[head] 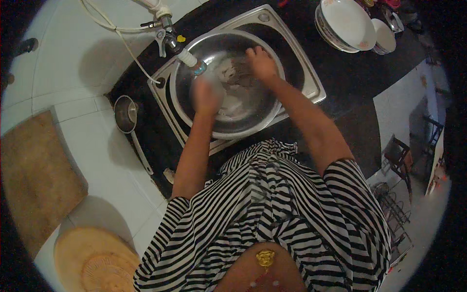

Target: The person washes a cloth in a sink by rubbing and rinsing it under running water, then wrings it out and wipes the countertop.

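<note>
A large round metal basin [237, 134] rests in a stainless steel sink [311, 85] on a black counter. Whitish and dark material that I cannot identify lies at the bottom of the basin. My left hand [206, 95] is over the basin's left side, just below the faucet's outlet; it is motion-blurred, and a pale blurred shape beside it may be something in its grasp. At the basin's upper right, my right hand [262, 64] has its fingers curled near the inner wall; whether it holds anything is unclear. The faucet [172, 42] has a white ribbed extension [188, 57] with a blue tip.
Floral bowls or plates [346, 23] are stacked at the upper right beside a smaller white bowl [385, 36]. A metal ladle [126, 115] lies left of the sink. A pale hose [133, 54] reaches the sink's left corner. A round wooden board [95, 255] is at the lower left.
</note>
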